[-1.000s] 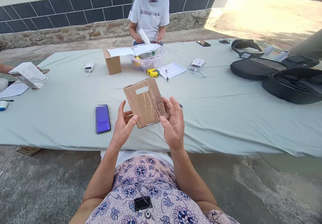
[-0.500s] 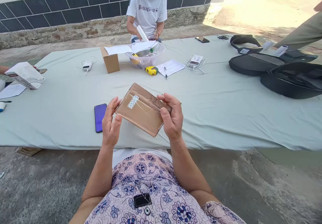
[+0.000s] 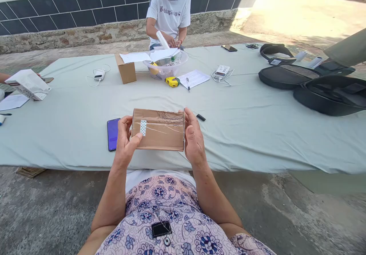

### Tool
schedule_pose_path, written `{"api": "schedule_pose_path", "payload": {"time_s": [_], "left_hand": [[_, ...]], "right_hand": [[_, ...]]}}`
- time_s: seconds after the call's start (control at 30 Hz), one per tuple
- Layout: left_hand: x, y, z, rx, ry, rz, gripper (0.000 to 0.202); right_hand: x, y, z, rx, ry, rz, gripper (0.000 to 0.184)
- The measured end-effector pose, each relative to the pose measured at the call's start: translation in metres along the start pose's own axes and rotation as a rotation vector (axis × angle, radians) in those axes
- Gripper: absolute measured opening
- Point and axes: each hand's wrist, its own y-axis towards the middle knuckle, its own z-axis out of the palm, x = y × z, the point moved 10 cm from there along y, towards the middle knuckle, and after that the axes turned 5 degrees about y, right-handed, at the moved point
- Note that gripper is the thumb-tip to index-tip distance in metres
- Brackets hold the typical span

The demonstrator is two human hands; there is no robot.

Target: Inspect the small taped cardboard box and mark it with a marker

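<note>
A flat brown cardboard box point(image 3: 160, 133) is held between my two hands, its long side running left to right. Dark scribbled lines mark its upper right part, and a small patterned sticker point(image 3: 143, 128) is on its left part. My left hand point(image 3: 126, 138) grips the left end, thumb on the top face beside the sticker. At the right end, my right hand point(image 3: 195, 138) presses against the side with its fingers behind the edge. A phone with a purple screen point(image 3: 113, 134) lies just left of my left hand. A black marker cap or short pen point(image 3: 201, 117) lies beyond my right hand.
Across the cloth-covered table point(image 3: 243, 140) stand a plastic basin point(image 3: 162, 71), an upright carton point(image 3: 127, 71), a yellow tape measure point(image 3: 172, 81) and a paper sheet point(image 3: 196, 78). Black cases point(image 3: 328, 94) lie at right. A person in a white shirt point(image 3: 168, 16) sits opposite.
The box has turned from a slant to nearly level. My left thumb has moved onto its top face, and my right hand has shifted to its right end. The person opposite has brought their hands together.
</note>
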Motion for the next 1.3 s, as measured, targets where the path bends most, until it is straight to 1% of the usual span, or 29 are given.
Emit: {"api": "schedule_pose_path", "payload": {"time_s": [0.07, 0.1, 0.13, 0.23, 0.3, 0.43, 0.63, 0.8, 0.87, 1.0, 1.13, 1.3], "left_hand": [[0.006, -0.001, 0.003, -0.005, -0.052, -0.056, 0.044], [0.008, -0.002, 0.004, -0.017, -0.051, -0.072, 0.043], [0.008, -0.003, 0.005, -0.032, -0.034, -0.076, 0.047], [0.001, -0.004, 0.009, -0.049, 0.075, -0.037, 0.067], [-0.004, -0.005, 0.013, -0.035, 0.138, -0.01, 0.07], [-0.01, -0.008, 0.017, -0.044, 0.192, 0.02, 0.059], [-0.015, -0.009, 0.021, -0.054, 0.233, 0.071, 0.057], [-0.031, -0.011, 0.019, -0.101, 0.324, 0.2, 0.054], [-0.034, -0.012, 0.019, -0.104, 0.329, 0.224, 0.053], [-0.035, -0.013, 0.02, -0.102, 0.336, 0.234, 0.052], [-0.036, -0.014, 0.019, -0.123, 0.377, 0.267, 0.051], [-0.034, -0.013, 0.019, -0.125, 0.368, 0.29, 0.05]], "right_hand": [[0.011, -0.002, 0.002, 0.01, -0.023, -0.026, 0.066], [0.016, -0.003, 0.004, 0.018, -0.037, -0.039, 0.064], [0.021, -0.004, 0.005, 0.029, -0.053, -0.05, 0.062], [0.032, -0.005, 0.008, 0.05, -0.125, -0.07, 0.058], [0.035, -0.004, 0.007, 0.034, -0.17, -0.072, 0.054], [0.031, -0.001, 0.002, -0.027, -0.175, -0.041, 0.045], [0.029, 0.0, -0.001, -0.093, -0.206, -0.041, 0.041], [0.026, 0.001, 0.001, -0.082, -0.159, -0.057, 0.036], [0.027, 0.001, 0.001, -0.073, -0.139, -0.08, 0.037], [0.027, 0.002, -0.001, -0.084, -0.154, -0.101, 0.036], [0.021, 0.002, -0.003, -0.098, -0.156, -0.095, 0.035], [0.019, 0.002, -0.001, -0.053, -0.132, -0.109, 0.038]]}}
